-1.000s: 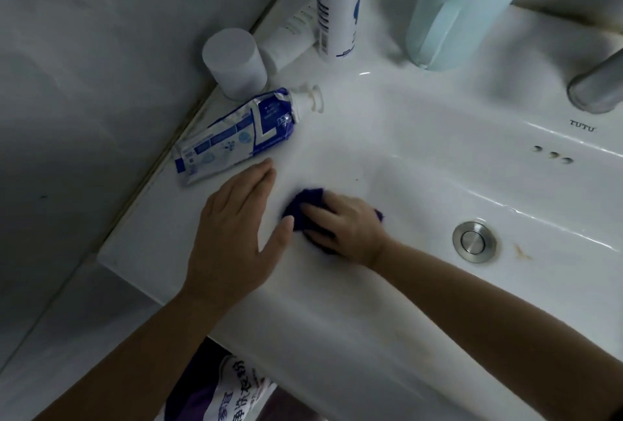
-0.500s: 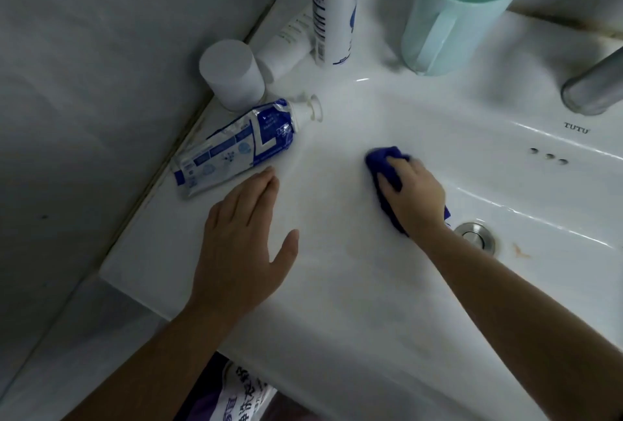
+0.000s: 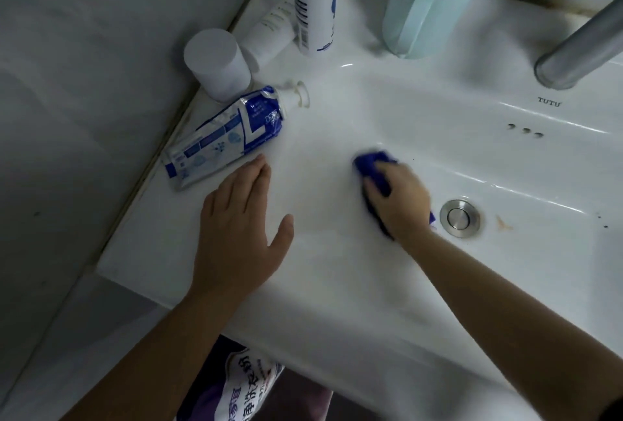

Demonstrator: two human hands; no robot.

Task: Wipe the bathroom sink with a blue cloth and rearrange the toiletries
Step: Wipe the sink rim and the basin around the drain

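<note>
Noted blue cloth (image 3: 371, 164), gripped under curled right hand (image 3: 401, 198), swept across sink (image 3: 472, 157) away from left hand (image 3: 239, 228) (flat, fingers straight, holding nothing) to just beside drain (image 3: 460, 218); reads as wiping mid-course, toothpaste tube (image 3: 226, 137) just beyond left hand awaiting rearranging.

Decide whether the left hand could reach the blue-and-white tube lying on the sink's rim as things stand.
Probably yes. The left hand lies open on the sink rim, holding nothing, its fingertips just short of the tube, and nothing stands between them.
</note>
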